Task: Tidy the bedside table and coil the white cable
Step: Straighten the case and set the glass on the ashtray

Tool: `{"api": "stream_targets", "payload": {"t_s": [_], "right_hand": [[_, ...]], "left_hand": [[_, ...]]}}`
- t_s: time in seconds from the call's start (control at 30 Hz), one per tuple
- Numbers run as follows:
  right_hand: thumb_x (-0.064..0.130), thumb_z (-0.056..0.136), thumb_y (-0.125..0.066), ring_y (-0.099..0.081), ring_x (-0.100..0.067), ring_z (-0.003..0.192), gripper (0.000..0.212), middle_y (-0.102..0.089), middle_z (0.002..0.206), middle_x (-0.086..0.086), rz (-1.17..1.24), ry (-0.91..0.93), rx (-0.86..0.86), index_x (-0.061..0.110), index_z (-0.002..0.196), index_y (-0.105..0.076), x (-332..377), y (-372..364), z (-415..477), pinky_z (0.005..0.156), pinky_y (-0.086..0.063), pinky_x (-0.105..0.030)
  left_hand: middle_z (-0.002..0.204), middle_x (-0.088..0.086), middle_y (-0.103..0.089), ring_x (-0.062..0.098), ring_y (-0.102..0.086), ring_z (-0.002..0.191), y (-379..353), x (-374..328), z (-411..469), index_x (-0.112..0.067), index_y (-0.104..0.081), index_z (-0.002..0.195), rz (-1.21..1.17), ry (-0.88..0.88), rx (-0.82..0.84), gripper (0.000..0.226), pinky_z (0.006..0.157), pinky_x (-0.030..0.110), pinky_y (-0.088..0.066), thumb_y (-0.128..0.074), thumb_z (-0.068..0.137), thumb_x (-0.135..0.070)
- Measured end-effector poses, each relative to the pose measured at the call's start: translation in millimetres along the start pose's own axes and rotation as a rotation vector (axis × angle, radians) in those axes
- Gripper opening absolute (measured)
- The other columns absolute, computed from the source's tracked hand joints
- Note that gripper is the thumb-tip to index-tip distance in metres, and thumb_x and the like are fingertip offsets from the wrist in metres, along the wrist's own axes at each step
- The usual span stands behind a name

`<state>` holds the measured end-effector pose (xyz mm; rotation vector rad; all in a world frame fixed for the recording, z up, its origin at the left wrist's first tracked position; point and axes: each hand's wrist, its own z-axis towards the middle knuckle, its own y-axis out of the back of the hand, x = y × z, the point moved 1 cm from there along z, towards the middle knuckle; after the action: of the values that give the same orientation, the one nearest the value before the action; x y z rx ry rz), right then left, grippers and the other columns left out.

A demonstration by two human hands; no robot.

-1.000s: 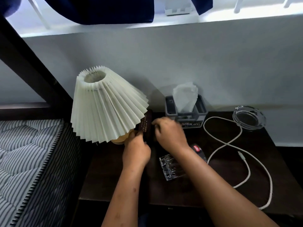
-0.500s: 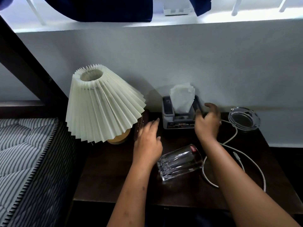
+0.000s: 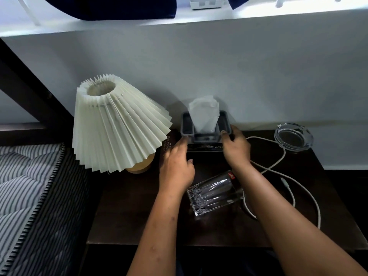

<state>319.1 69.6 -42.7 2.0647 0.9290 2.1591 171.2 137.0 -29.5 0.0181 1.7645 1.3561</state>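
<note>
At the far left of the bedside table [image 3: 129,220] stands the lamp [image 3: 117,124], and just right of it the left hand [image 3: 176,166] reaches with loosely spread fingers to the left end of the tissue box [image 3: 206,134], which sits against the wall. The right hand [image 3: 237,148] cups the box's right end, fingers curled around it. The white cable [image 3: 310,198] lies uncoiled in loops right of the right wrist, past the tipped-over glass [image 3: 215,195] and before the ashtray [image 3: 293,136], so I judge the right hand nearer to it.

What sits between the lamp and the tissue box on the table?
In the head view, a dark book stands between the lamp and the tissue box, partly under the shade. The left hand reaches in front of it.
</note>
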Motion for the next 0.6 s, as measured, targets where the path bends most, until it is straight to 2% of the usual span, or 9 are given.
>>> {"api": "stream_targets", "payload": {"t_s": [0.2,0.27,0.37,0.5,0.6], "right_hand": [[0.032,0.092,-0.051,-0.053,-0.029,0.119,0.040,-0.061,0.127,-0.011,-0.033,0.005,0.037,0.017,0.130,-0.052,3,-4,1,0.082,-0.037,-0.022],[0.031,0.092,-0.051,-0.054,-0.029,0.118,0.038,-0.062,0.125,-0.010,-0.020,0.016,0.044,0.018,0.127,-0.054,2,-4,2,0.079,-0.035,-0.020],[0.032,0.092,-0.051,-0.053,-0.029,0.118,0.039,-0.061,0.126,-0.010,-0.008,0.013,0.057,0.018,0.128,-0.053,0,-5,3,0.083,-0.036,-0.022],[0.030,0.092,-0.052,-0.049,-0.029,0.124,0.045,-0.056,0.133,-0.013,0.001,-0.013,0.079,0.014,0.133,-0.048,1,-1,4,0.089,-0.035,-0.022],[0.027,0.090,-0.050,-0.049,-0.030,0.123,0.046,-0.055,0.132,-0.015,-0.039,-0.051,0.077,0.014,0.134,-0.047,4,12,8,0.098,-0.037,-0.029]], "left_hand": [[0.154,-0.008,-0.025,0.020,-0.019,0.141,2,3,-1,-0.031,-0.018,0.146,-0.012,-0.002,-0.001,0.068,0.116,0.037,-0.018,-0.051,0.089,-0.017],[0.155,-0.008,-0.024,0.021,-0.018,0.142,2,3,-1,-0.031,-0.017,0.146,-0.009,0.001,0.012,0.068,0.118,0.038,-0.017,-0.051,0.089,-0.017],[0.156,-0.005,-0.022,0.023,-0.016,0.143,1,4,-1,-0.030,-0.017,0.147,0.015,0.005,0.059,0.068,0.119,0.042,-0.014,-0.051,0.089,-0.019],[0.155,-0.005,-0.023,0.021,-0.018,0.142,4,1,-1,-0.029,-0.021,0.146,0.036,-0.030,0.090,0.065,0.117,0.042,-0.020,-0.052,0.090,-0.023],[0.150,-0.002,-0.035,0.020,-0.029,0.138,8,-2,-2,-0.027,-0.034,0.141,0.011,-0.046,0.144,0.055,0.113,0.039,-0.028,-0.053,0.090,-0.030]]}}
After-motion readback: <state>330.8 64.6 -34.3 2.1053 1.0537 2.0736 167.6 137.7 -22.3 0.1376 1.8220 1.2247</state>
